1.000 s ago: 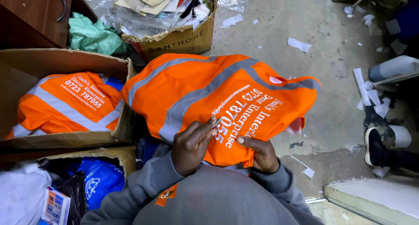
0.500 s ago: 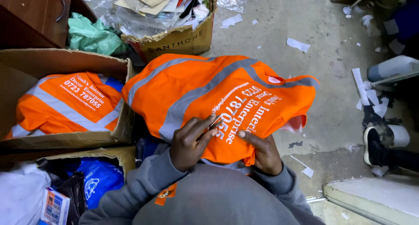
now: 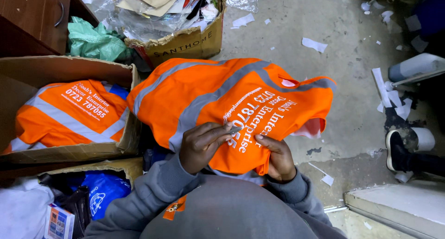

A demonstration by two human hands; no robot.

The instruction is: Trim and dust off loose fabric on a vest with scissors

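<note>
Closest to us, our left hand (image 3: 201, 145) rests on the orange vest (image 3: 232, 109), fingers curled and pinching what seems to be a small strip at the white lettering. Our right hand (image 3: 276, 158) clamps the vest's near edge, thumb on top, fingers tucked beneath. The vest lies draped across our lap, bright orange with grey reflective bands and white print. Its long axis runs left to right, and the collar end, with its pale lining showing, points right. Farther left, a cardboard box (image 3: 65, 152) holds another folded orange vest (image 3: 69, 114).
</note>
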